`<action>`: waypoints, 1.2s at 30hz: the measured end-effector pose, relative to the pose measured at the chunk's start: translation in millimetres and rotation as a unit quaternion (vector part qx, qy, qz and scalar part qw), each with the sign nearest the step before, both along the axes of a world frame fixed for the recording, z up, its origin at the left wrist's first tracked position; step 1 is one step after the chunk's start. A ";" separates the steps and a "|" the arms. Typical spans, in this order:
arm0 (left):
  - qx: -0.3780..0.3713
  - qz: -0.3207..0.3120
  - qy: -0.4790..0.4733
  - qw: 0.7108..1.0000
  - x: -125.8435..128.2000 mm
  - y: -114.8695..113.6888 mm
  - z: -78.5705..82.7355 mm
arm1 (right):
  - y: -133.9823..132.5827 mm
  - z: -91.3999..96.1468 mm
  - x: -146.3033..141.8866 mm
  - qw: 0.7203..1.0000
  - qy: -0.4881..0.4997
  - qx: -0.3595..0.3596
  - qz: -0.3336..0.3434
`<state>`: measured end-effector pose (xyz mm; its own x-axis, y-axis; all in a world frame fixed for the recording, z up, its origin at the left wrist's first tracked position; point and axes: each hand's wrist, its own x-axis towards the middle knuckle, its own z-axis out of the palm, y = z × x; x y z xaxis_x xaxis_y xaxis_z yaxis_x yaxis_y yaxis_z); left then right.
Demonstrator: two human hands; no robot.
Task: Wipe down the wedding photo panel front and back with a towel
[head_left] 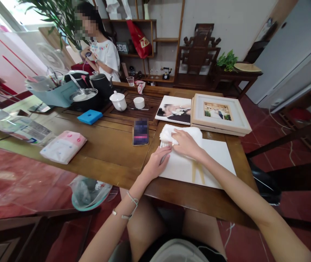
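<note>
My right hand (186, 144) presses a white cloth (172, 131) onto a flat white album board (212, 160) lying on the wooden table (112, 153). The fingers are curled over the cloth, gripping it. My left hand (157, 163) lies flat on the board's left edge, fingers stretched out and holding nothing. A phone (140, 131) lies just left of the cloth. Beyond the cloth sit a photo print (175, 109) and a framed picture (220, 113).
A tea tray with a white teapot (118, 100), a cup (138, 102) and a black kettle (100, 84) stands at the back. A blue sponge (89, 116), a tissue pack (63, 145), a bin (88, 193) by the table and another person (103, 54) seated at the far side are also present.
</note>
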<state>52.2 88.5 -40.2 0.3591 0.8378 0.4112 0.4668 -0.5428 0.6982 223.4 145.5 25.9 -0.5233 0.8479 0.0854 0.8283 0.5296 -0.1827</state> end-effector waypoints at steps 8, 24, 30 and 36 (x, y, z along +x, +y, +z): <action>0.001 0.005 -0.014 1.000 -0.3 0.5 -4.7 | -9.9 -12.7 28.5 1.000 0.007 0.008 0.010; -0.005 0.006 -0.014 1.000 0.8 0.0 -2.1 | -162.8 -10.3 130.4 0.997 0.071 -0.017 0.005; -0.009 0.008 -0.015 1.000 1.1 0.4 -2.2 | -126.0 -16.2 148.6 0.991 0.125 -0.046 -0.009; -0.006 0.009 -0.014 1.000 0.7 0.6 -2.1 | -41.9 -27.5 144.8 0.985 0.154 -0.012 -0.079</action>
<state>52.9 89.1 -42.4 0.3333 0.8488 0.4103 0.4562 -0.5261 0.7177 368.2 103.6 -1.6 -0.3372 0.9201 0.1993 0.8031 0.3916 -0.4492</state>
